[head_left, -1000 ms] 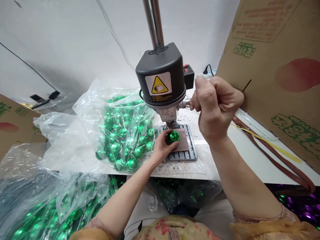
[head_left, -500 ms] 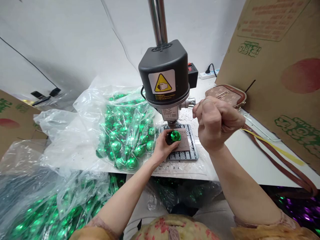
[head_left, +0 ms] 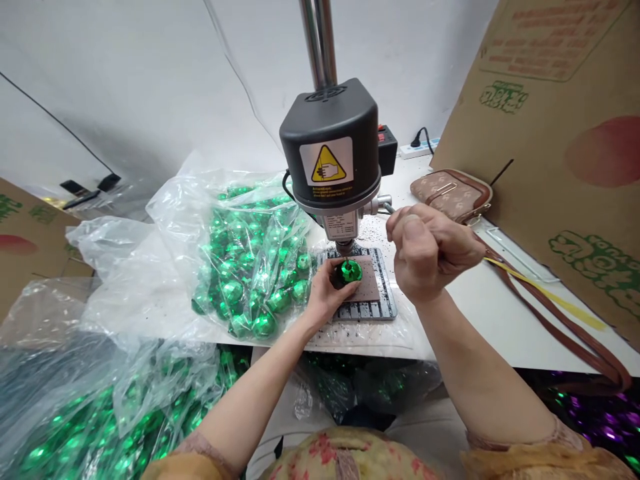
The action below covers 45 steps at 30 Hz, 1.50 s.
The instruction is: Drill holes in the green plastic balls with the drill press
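Note:
A shiny green faceted ball (head_left: 352, 271) sits on a small brown board (head_left: 369, 288) under the drill press (head_left: 330, 150). My left hand (head_left: 327, 290) pinches it from the left, thumb at the front and fingers behind. The chuck (head_left: 345, 247) is right above the ball, and a thin bit reaches down to its top. To the right, my right hand (head_left: 433, 250) is closed around the drill press's feed handle (head_left: 387, 207), whose outer end the fingers hide. Dark shavings lie scattered on the slotted metal base (head_left: 387, 307).
Left of the press, a clear plastic bag (head_left: 175, 207) holds many green balls (head_left: 233, 292). More bagged green balls (head_left: 75, 433) lie below the table edge. A brown patterned purse (head_left: 450, 193) and a tall cardboard box (head_left: 565, 167) stand at the right, near a power strip (head_left: 420, 148).
My right hand has shifted very slightly down and left on the handle. The left hand and the ball stay in place, while the view has moved a little.

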{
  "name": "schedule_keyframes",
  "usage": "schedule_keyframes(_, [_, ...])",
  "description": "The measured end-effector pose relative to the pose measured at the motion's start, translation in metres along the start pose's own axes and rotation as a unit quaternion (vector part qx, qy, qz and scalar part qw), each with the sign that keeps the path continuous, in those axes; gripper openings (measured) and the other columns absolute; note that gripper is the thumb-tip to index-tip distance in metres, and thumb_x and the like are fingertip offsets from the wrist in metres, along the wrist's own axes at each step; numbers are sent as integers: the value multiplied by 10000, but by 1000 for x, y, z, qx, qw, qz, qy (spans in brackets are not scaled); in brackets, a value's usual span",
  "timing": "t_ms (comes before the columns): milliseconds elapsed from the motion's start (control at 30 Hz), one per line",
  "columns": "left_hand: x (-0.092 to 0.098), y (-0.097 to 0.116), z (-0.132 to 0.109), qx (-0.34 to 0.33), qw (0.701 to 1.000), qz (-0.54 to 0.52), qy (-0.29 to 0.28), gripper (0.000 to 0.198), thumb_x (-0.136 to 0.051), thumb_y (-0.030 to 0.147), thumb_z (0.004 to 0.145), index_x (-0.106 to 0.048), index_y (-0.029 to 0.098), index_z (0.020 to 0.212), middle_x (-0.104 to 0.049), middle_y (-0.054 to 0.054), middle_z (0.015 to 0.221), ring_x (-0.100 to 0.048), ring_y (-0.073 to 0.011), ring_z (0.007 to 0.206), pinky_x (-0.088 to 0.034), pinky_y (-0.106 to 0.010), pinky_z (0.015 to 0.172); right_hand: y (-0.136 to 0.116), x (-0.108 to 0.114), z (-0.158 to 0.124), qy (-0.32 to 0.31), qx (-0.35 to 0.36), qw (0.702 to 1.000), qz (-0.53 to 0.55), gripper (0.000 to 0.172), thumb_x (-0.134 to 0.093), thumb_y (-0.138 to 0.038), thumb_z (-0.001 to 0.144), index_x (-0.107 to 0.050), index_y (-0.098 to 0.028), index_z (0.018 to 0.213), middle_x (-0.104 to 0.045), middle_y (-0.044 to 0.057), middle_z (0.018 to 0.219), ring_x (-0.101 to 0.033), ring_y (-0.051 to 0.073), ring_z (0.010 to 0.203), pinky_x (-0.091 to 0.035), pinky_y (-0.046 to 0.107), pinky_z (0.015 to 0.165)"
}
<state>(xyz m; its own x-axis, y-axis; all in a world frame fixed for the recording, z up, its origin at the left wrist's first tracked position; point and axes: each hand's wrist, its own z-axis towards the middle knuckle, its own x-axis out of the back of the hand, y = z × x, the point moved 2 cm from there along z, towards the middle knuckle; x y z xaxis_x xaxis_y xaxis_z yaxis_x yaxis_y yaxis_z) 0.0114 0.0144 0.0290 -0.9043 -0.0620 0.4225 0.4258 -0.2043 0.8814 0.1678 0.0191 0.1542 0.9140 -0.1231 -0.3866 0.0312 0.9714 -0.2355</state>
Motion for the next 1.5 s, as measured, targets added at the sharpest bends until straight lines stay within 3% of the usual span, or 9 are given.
schedule_keyframes(633, [-1, -3, -1, -16, 1000, 18, 9, 454, -814, 263, 716, -609, 188, 1114, -689, -48, 996, -634, -183, 867, -491, -302, 780, -1, 9, -18, -50, 30, 998, 12, 432, -552, -15, 811, -239, -175, 561, -309, -70, 536, -334, 29, 459, -407, 254, 478])
schedule_keyframes(733, [-1, -4, 0, -17, 999, 27, 12, 458, -821, 265, 708, -611, 187, 1107, -686, -46, 979, -632, -182, 855, -495, -306, 780, -6, 2, -5, -17, -9, 1000, -2, 485, -561, -87, 868, -218, -173, 536, -257, -65, 504, -318, 32, 438, -340, 251, 450])
schedule_keyframes(900, [0, 5, -7, -22, 996, 69, 48, 421, -795, 273, 730, -599, 200, 1095, -684, -45, 986, -650, -193, 879, -515, -319, 791, -9, -16, 38, -13, -161, 987, -9, 461, -625, -228, 891, -340, -211, 529, -300, -64, 472, -307, 64, 416, -255, 301, 417])
schedule_keyframes(1000, [5, 16, -37, -95, 984, 126, 76, 401, -776, 318, 748, -583, 202, 1080, -666, -45, 950, -652, -196, 859, -525, -319, 765, -8, -19, 50, -30, -179, 983, -8, 442, -618, -244, 899, -359, -221, 542, -322, -65, 483, -324, 63, 420, -275, 293, 427])
schedule_keyframes(1100, [4, 21, -84, -269, 951, 148, -25, 454, -724, 401, 810, -537, 195, 1170, -668, -82, 1015, -661, -210, 910, -538, -319, 779, -7, -18, 49, -30, -173, 985, -5, 437, -617, -283, 901, -358, -219, 555, -319, -73, 494, -338, 50, 422, -291, 274, 441])
schedule_keyframes(1200, [-1, 11, -131, -433, 845, 261, -174, 398, -642, 355, 886, -530, 174, 1223, -672, -132, 1081, -655, -213, 867, -526, -321, 740, -7, -18, 47, -24, -175, 984, -10, 464, -643, -354, 880, -348, -219, 548, -307, -78, 491, -336, 47, 420, -295, 270, 442])
schedule_keyframes(1300, [-4, -8, -154, -435, 768, 379, -279, 455, -623, 258, 882, -517, 152, 1311, -636, -180, 1230, -653, -249, 968, -525, -362, 823, -8, -19, 47, -14, -175, 984, -10, 484, -662, -390, 865, -346, -228, 537, -312, -72, 478, -327, 62, 412, -285, 292, 432])
schedule_keyframes(1400, [2, -18, -158, -434, 776, 367, -274, 493, -616, 365, 914, -510, 166, 1353, -622, -173, 1286, -654, -266, 1024, -531, -379, 875, -8, -19, 46, -11, -181, 983, -19, 479, -665, -417, 863, -366, -240, 532, -335, -59, 471, -309, 87, 413, -294, 321, 430])
schedule_keyframes(1500, [14, -16, -149, -449, 820, 300, -188, 390, -597, 340, 943, -541, 172, 1291, -669, -140, 1191, -669, -230, 995, -549, -339, 867, -7, -18, 45, -7, -206, 978, -32, 475, -665, -474, 849, -386, -253, 535, -359, -50, 477, -329, 107, 431, -346, 336, 448])
